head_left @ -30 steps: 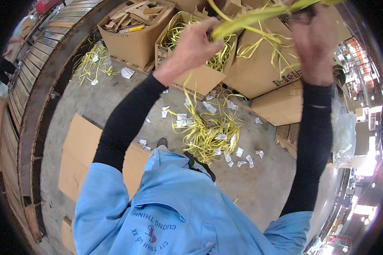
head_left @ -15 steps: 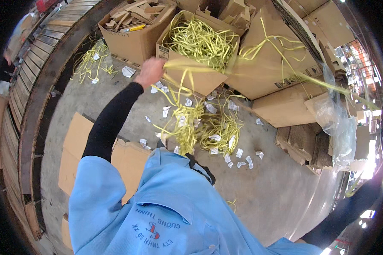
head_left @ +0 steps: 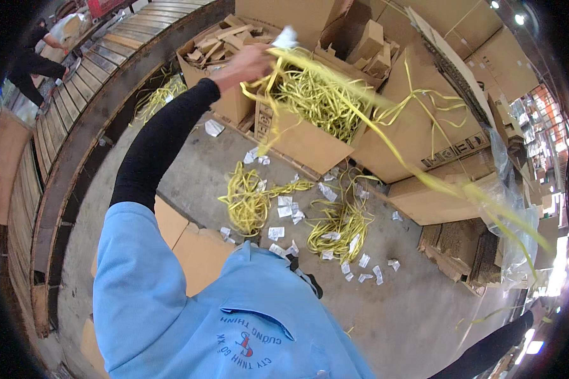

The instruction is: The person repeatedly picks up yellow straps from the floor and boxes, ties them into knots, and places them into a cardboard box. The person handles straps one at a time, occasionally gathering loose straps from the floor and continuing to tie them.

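Head view: left hand [head_left: 245,65] clenched around yellow straps [head_left: 335,95].

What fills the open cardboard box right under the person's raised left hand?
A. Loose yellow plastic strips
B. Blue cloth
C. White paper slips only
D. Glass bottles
A: the open cardboard box below the left hand holds a tangle of yellow strips, the same kind as the long strip that the hand grips.
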`<state>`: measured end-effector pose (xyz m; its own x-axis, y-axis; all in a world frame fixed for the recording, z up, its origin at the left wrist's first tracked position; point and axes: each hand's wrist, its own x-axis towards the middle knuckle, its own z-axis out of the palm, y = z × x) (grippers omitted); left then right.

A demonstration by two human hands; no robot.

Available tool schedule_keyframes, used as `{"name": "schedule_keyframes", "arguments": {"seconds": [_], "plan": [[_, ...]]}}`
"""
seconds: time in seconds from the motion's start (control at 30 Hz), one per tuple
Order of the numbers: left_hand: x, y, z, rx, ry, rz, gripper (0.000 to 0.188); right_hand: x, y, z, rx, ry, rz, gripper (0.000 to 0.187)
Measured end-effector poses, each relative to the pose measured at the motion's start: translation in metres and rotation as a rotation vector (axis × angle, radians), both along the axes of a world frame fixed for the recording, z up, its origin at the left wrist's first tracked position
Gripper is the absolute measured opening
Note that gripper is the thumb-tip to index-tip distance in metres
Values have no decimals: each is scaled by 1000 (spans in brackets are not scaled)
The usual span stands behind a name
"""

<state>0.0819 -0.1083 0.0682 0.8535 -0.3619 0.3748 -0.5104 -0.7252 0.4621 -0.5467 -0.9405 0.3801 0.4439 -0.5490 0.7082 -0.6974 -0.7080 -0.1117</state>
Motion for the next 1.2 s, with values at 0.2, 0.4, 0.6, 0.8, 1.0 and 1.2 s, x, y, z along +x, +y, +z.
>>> {"name": "schedule_keyframes", "arguments": {"seconds": [0.2, 0.4, 0.6, 0.8, 1.0, 1.2], "plan": [[40, 106, -26, 110, -133, 365, 33, -42, -12, -88, 123, 109, -119, 49], [14, 182, -47, 179, -422, 632, 25, -86, -6, -199, 293, 273, -286, 49], [-23, 256, -90, -216, -617, 845, 45, -136, 15, -299, 499, 452, -454, 50], [-76, 205, -59, -1561, 161, 292, 58, -186, 29, -362, 688, 584, -556, 50], [-153, 123, -9, -1615, 185, -101, 47, -118, 80, -383, 913, 496, -187, 50], [-209, 16, -17, -1650, 385, -131, 46, 165, 351, -368, 1669, 241, 1012, 78]]}}
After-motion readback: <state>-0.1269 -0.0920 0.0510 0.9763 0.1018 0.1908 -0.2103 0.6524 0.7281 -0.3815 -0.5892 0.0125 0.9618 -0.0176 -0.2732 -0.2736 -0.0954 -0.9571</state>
